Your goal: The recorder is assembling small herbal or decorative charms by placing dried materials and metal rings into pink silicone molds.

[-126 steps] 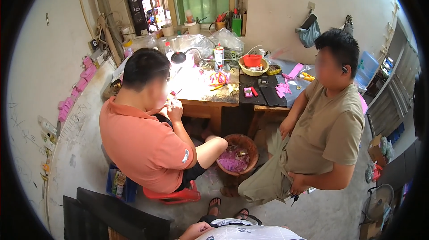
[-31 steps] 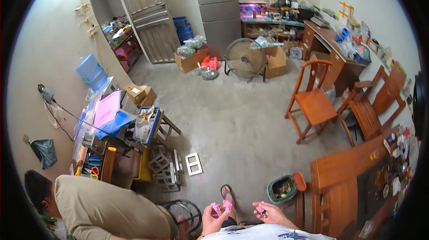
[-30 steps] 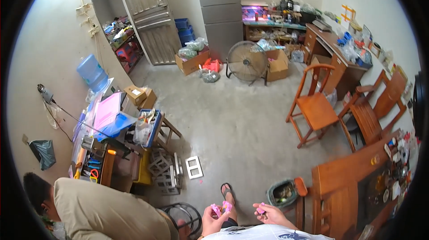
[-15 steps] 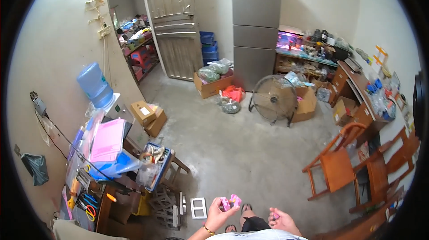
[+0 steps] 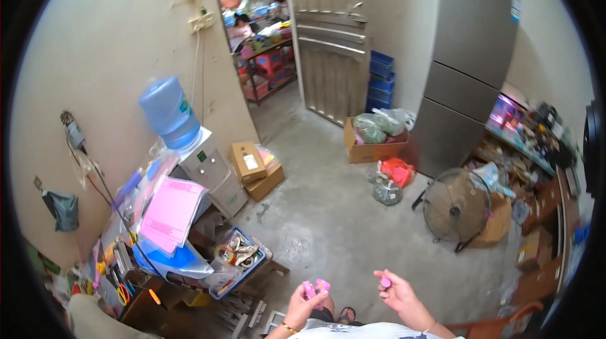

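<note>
While our left hand (image 5: 303,304) grips small pink plastic pieces (image 5: 315,287), our right hand (image 5: 399,291) pinches another small pink piece (image 5: 386,282) just beside.

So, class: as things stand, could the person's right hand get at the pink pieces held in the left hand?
Probably yes. The right hand, itself pinching a small pink piece, is raised beside the left hand holding the pink pieces; only open air lies between them.

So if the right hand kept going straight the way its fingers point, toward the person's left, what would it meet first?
Probably the pink pieces pinched in the left hand: the right hand, holding a small pink piece, points at them across an open gap. Depth is unclear.
</note>
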Motion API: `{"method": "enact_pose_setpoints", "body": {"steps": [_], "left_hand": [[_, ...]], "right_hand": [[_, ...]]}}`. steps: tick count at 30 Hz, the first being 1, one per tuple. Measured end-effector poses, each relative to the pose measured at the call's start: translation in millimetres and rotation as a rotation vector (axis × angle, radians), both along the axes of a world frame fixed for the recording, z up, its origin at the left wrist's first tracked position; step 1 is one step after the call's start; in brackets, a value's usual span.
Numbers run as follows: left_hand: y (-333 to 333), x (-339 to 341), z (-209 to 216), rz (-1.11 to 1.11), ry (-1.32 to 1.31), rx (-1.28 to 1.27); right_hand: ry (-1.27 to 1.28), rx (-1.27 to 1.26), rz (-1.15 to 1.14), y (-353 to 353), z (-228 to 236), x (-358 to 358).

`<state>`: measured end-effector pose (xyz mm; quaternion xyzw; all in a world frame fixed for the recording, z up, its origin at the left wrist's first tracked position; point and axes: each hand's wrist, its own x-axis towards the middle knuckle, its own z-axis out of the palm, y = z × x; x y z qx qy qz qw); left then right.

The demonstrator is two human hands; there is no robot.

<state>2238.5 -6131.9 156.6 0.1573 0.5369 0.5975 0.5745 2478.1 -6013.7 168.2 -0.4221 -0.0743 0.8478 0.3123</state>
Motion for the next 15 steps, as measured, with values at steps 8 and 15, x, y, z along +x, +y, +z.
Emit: {"method": "enact_pose_setpoints", "body": {"steps": [8,15], "left_hand": [[157,-92,-19,0.119,-0.270,-0.108],[364,-200,14,0.014,-0.042,0.008]], "right_hand": [[0.268,-0.174,0.227,198,-2,-132],[0.366,-0.365,0.176,358,-3,-180]]}}
